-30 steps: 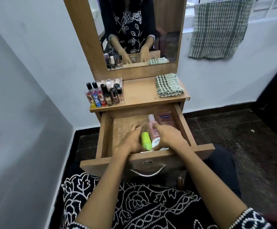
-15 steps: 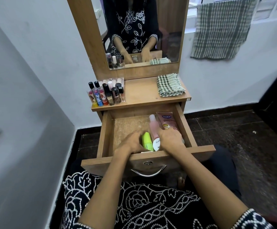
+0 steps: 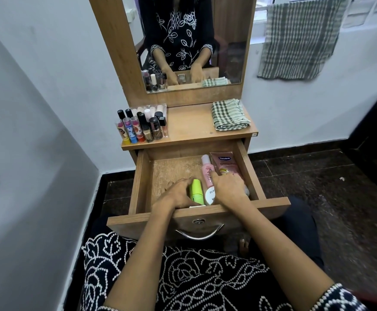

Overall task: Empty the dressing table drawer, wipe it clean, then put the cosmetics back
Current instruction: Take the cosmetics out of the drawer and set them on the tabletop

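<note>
1. Head view: both hands are inside the open drawer (image 3: 141, 176) at its front edge, and the cosmetics sit between and beyond them.
2. Left hand (image 3: 177, 194): fingers curled against the left side of the green tube (image 3: 196, 191). Looks like a grip; the thumb side is hidden, so not certain.
3. Right hand (image 3: 229, 190): fingers fairly straight, resting on the pink bottle (image 3: 207, 172) and the Vaseline tube (image 3: 225, 163). Not clenched, no closed grasp visible.
4. White round jar (image 3: 210, 195) sits just left of the right hand, touching the green tube's right side.
5. Key relation: all long items lie with their long axis front-to-back, pointing away from the hands. Pink bottle and Vaseline tube run forward from the right fingertips, so the right hand is nearer to them. Green tube is nearer the left.
6. Judgement: items are being lined up along the drawer's right side; the nail polishes (image 3: 138, 127) and folded checked cloth (image 3: 229, 114) on the tabletop are well beyond both hands.
</note>
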Demonstrator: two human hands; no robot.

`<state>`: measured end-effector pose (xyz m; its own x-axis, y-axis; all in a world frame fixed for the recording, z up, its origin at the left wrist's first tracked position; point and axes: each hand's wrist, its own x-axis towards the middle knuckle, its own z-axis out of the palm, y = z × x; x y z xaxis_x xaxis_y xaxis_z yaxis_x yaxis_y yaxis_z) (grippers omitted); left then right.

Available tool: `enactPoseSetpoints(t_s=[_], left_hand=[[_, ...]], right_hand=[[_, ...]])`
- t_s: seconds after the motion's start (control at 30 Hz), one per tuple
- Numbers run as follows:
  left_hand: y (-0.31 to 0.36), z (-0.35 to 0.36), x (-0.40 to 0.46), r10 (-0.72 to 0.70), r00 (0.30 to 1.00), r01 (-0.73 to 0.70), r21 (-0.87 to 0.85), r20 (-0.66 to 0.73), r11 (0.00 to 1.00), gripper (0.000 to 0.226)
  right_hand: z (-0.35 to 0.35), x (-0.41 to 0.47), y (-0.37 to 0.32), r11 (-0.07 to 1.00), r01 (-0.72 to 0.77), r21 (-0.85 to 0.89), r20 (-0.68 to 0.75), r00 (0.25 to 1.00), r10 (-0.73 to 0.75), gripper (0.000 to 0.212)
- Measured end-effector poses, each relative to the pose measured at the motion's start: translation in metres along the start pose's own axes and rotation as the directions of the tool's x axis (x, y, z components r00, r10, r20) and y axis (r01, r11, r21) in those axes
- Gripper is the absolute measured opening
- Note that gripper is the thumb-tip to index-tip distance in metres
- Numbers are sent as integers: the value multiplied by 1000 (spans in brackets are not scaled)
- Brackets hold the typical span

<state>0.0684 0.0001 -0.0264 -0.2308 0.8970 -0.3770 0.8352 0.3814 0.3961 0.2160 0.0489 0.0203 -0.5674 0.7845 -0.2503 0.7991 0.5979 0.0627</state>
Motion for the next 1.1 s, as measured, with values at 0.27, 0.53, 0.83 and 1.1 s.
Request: enactPoseSetpoints(t_s=[0.27, 0.53, 0.83, 1.1], left_hand=[[4, -4, -3, 3, 999, -6, 80, 44, 997, 100], [23, -19, -8, 154, 979, -77, 449, -137, 890, 56], [30, -36, -14, 403, 894, -154, 712, -195, 686, 68], [43, -91, -37, 523, 753, -79, 734, -399, 674, 104]], right_hand=[[4, 5, 3, 998, -8, 60, -28, 1000, 10, 47], [0, 1, 5, 982, 16, 186, -41, 999, -9, 65], [0, -2, 2, 859, 16, 512, -311, 935, 168, 54], [-40, 6, 24, 697, 178, 694, -437, 874, 212, 53]])
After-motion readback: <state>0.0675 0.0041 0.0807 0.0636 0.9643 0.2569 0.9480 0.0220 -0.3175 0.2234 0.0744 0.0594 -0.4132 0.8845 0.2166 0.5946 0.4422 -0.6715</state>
